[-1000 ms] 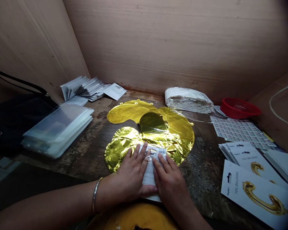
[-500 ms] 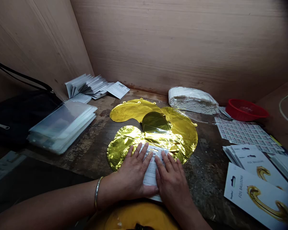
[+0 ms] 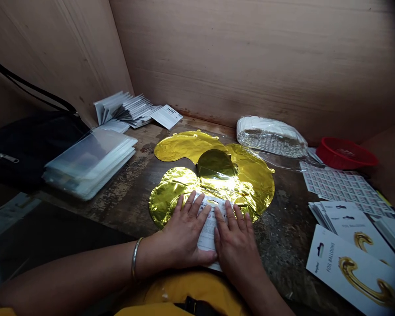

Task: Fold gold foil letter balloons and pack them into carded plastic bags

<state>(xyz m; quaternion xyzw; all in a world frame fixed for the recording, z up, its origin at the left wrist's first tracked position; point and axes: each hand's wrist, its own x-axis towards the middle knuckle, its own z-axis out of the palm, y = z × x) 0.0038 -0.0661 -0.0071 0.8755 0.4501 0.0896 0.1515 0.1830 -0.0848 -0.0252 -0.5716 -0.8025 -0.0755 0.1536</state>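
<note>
Both of my hands lie flat, palms down, on a white printed packaging card (image 3: 206, 235) at the table's near side. My left hand (image 3: 185, 232) covers the card's left part, its fingers spread and pointing away from me. Over the right part rests my right hand (image 3: 236, 239), fingers stretched out. Between them show small print and a hanging hole at the card's top. Gold foil balloons (image 3: 171, 186) lie just beyond, flat and overlapping, partly under my fingertips. Whether anything sits under the card, I cannot tell.
Clear plastic sleeves (image 3: 92, 162) are stacked left, with white cards (image 3: 131, 109) behind. A bundle of white sticks or straws (image 3: 271, 136) in clear wrap stands at the back. To the right are a red basket (image 3: 345, 153), a sticker sheet (image 3: 344, 186) and foil balloon cards (image 3: 349, 267).
The view has shifted slightly. Both hands stay flat on the card, with only small shifts of the fingers.
</note>
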